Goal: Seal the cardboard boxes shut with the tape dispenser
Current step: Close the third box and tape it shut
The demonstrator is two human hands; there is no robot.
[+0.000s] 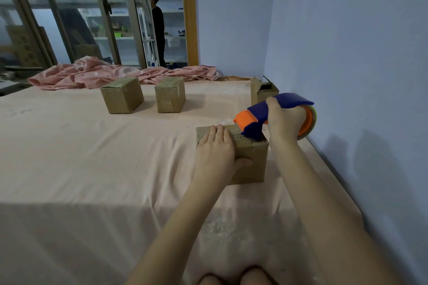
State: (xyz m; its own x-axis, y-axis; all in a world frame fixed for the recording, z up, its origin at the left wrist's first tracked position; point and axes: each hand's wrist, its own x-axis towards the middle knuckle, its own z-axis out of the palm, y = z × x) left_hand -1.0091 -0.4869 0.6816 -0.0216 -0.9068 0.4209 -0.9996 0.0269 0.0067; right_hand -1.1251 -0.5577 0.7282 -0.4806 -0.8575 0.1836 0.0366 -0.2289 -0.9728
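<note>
Pink bed sheet (97, 157) carries a box (251, 157) at 3 o'clock; left hand (216, 150) presses flat on it, right hand (283, 120) grips the dispenser (257, 118) touching its top. Two boxes (122, 95) (170, 94) sit at 12.

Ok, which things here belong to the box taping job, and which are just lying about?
Job: tape dispenser in right hand; near box under left hand; two far boxes; open box by wall.
Lying about: pink blanket.

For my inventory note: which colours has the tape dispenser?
Blue body, orange front part; the tape dispenser shows in the head view.
</note>
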